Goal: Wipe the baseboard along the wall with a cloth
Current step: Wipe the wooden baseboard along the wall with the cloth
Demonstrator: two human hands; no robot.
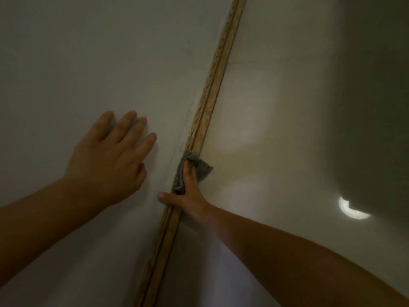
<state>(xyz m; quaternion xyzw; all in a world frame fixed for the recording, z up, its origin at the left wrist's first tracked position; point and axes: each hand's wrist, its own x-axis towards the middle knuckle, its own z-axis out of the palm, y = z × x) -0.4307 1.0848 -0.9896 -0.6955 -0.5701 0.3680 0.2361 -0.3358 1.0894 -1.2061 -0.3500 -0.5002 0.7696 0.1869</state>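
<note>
A light wooden baseboard (215, 76) runs diagonally from the top centre down to the bottom centre, between the pale wall on the left and the floor on the right. My right hand (188, 196) presses a folded grey cloth (200, 165) against the baseboard at mid-frame, with the thumb stretched across onto the wall side. My left hand (110, 156) lies flat on the wall (88, 63) left of the cloth, fingers spread, holding nothing.
Pale glossy floor tiles (276, 107) fill the right side, with a bright light reflection (352, 210) at the lower right and a dark shadow along the right edge.
</note>
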